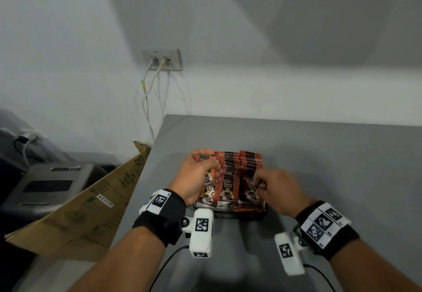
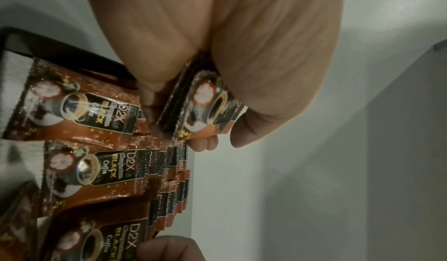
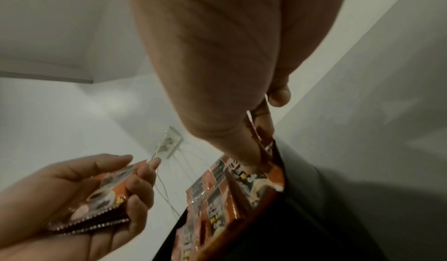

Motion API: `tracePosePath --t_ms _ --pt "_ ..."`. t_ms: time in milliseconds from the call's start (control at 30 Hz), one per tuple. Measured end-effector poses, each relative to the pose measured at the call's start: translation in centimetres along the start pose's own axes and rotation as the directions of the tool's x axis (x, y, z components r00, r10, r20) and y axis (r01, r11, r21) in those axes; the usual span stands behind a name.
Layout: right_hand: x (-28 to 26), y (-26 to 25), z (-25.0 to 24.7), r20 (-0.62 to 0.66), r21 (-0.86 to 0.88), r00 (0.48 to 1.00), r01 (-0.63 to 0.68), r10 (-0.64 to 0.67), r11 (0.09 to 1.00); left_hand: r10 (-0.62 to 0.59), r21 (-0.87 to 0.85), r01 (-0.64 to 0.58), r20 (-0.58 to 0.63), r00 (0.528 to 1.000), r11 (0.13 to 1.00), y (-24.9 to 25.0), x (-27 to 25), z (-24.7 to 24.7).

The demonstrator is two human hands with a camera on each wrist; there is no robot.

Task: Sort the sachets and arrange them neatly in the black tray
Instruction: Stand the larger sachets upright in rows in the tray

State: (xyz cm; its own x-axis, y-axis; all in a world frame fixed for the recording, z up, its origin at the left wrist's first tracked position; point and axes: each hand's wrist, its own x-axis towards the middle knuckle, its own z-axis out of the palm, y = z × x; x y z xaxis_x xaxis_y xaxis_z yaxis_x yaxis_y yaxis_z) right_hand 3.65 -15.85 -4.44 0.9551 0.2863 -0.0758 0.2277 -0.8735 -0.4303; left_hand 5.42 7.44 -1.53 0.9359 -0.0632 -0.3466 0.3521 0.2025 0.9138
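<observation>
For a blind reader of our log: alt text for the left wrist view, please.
The left hand holds a small stack of coffee sachets above rows of matching sachets standing in a black tray. The right hand shows at the bottom edge.

One black tray sits on one grey table, and the sachets in it stand in three rows, too tightly overlapped to count singly. Two hands work there: the left hand grips a small stack of sachets, perhaps three or four, and the right hand pinches one sachet.
</observation>
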Motion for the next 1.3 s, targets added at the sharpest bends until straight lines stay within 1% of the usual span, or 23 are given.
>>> tracePosePath --t_ms 67,133,300,367,500,633,667,733,800,833,867,900,933,1000,1033,1133,1200,1300 --pt "0.2 0.2 0.6 0.012 -0.005 1.000 -0.004 0.004 1.000 -0.001 0.007 0.001 0.008 1.000 1.000 0.1 -0.1 0.0" --pt "0.2 0.5 0.9 -0.002 -0.012 1.000 0.009 -0.009 1.000 -0.005 0.011 0.005 0.012 1.000 1.000 0.1 -0.1 -0.1" --pt "0.0 1.0 1.5 -0.057 -0.067 0.991 0.114 -0.118 0.991 -0.030 -0.010 0.030 0.015 0.999 0.999 -0.2 -0.1 -0.3" --pt "0.1 1.1 1.7 -0.079 -0.082 0.986 0.138 -0.144 0.987 -0.038 -0.005 0.039 0.017 0.999 0.999 -0.2 -0.2 -0.2" --pt "0.0 1.4 1.9 -0.083 -0.123 0.979 0.176 -0.187 0.977 -0.046 0.013 0.046 0.023 0.999 0.999 -0.2 -0.5 0.1" --pt "-0.3 1.5 1.9 -0.077 -0.129 0.982 0.164 -0.175 0.978 -0.077 -0.014 0.078 0.030 0.997 0.997 -0.2 -0.6 0.2" --pt "-0.3 1.4 1.8 -0.080 -0.102 0.982 0.160 -0.168 0.982 -0.087 -0.028 0.088 0.043 0.995 0.996 -0.2 -0.6 0.1" --pt "-0.4 1.0 1.2 -0.149 0.018 0.979 0.143 -0.139 0.990 -0.077 -0.009 0.078 0.086 0.993 0.997 -0.2 -0.7 0.1" --pt "-0.4 -0.2 -0.2 -0.244 0.245 0.969 0.106 -0.044 0.964 -0.034 0.048 0.028 0.136 0.990 0.998 -0.1 -1.0 0.6" --pt "-0.3 -1.0 -1.0 -0.247 0.383 0.969 0.085 0.013 0.920 -0.013 0.066 0.002 0.162 0.987 0.998 -0.1 -1.1 1.1" --pt "-0.2 -1.9 -1.8 -0.212 0.504 0.976 0.063 0.052 0.862 0.005 0.076 -0.020 0.191 0.982 0.997 -0.2 -1.0 1.5" --pt "0.0 -2.7 -2.4 -0.169 0.586 0.984 0.050 0.062 0.809 0.024 0.091 -0.045 0.219 0.975 0.995 -0.3 -1.0 1.9" --pt "0.2 -3.3 -2.8 -0.142 0.621 0.989 0.049 0.050 0.782 0.042 0.114 -0.071 0.238 0.970 0.991 -0.4 -0.9 2.3" --pt "0.6 -3.5 -3.3 -0.150 0.605 0.988 0.055 0.046 0.795 0.061 0.158 -0.101 0.243 0.968 0.982 -0.6 -0.7 2.7" --pt "0.7 -3.3 -3.5 -0.170 0.590 0.984 0.051 0.061 0.806 0.061 0.158 -0.098 0.222 0.973 0.983 -0.7 -0.6 2.7" --pt "0.7 -1.8 -3.8 -0.209 0.534 0.974 0.035 0.092 0.845 0.034 0.114 -0.046 0.107 0.994 0.992 -0.8 -0.2 1.8" --pt "0.4 -1.1 -3.3 -0.182 0.452 0.980 0.006 0.086 0.892 0.010 0.106 -0.016 0.053 0.999 0.994 -0.9 0.0 1.0" --pt "0.0 -0.6 -1.4 -0.097 0.321 0.992 -0.045 0.080 0.946 -0.003 0.073 0.001 0.029 1.000 0.997 -1.1 0.0 0.4"
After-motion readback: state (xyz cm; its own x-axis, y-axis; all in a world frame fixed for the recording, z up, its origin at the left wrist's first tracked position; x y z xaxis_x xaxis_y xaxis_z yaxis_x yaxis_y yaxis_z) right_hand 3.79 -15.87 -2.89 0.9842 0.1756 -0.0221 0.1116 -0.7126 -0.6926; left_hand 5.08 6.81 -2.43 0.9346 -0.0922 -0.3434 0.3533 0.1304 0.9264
